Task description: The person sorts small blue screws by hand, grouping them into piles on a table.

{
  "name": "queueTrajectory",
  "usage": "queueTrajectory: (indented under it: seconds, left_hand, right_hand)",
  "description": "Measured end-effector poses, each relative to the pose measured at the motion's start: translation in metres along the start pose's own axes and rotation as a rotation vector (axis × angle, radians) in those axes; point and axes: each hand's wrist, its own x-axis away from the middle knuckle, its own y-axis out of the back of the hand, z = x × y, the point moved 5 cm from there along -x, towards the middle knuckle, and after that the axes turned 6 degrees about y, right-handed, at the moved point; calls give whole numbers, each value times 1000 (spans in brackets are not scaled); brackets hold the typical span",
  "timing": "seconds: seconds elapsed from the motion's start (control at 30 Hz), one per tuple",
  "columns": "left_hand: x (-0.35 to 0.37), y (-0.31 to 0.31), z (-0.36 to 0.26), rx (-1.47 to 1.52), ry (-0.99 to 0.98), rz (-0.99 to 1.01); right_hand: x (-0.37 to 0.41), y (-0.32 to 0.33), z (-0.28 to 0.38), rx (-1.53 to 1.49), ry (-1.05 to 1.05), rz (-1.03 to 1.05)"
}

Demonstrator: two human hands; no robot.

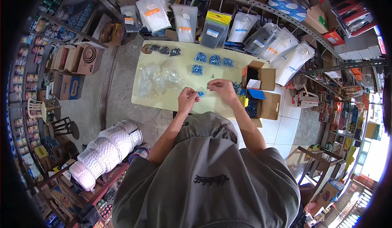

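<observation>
In the middle of the pale yellow table (163, 101), my left hand (188, 99) pinches a small clear plastic bag with blue pieces (200, 94) in it, likely screws or bolts. My right hand (223, 89) is closed at the bag's other side, fingertips together near its mouth; whether they grip the bag's edge or a small piece is too fine to see. A single small screw (212, 76) stands on the table just beyond my right fingers. Loose blue pieces (236, 87) lie to the right of that hand, beside an open carton.
Filled bags of blue pieces (214, 60) sit at the table's far side. Clear empty bags (157, 79) are spread on the left, near dark bundles (163, 49). Open cartons (267, 79) stand at the right edge. Packs of cable ties (215, 28) hang along the back.
</observation>
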Motion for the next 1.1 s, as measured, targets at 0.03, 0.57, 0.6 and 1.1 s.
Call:
queueTrajectory:
  seconds: [0.03, 0.57, 0.6, 1.1]
  left_hand:
    - [0, -1, 0, 6, 6, 3]
    - [1, 1, 0, -17, 34, -7]
    - [1, 1, 0, -8, 24, 4]
    - [4, 8, -3, 23, 8, -10]
  right_hand:
    - [1, -9, 0, 4, -19, 63]
    - [5, -31, 5, 180, 42, 167]
    - [5, -31, 4, 199, 53, 176]
    - [-77, 10, -88, 1026, 261, -78]
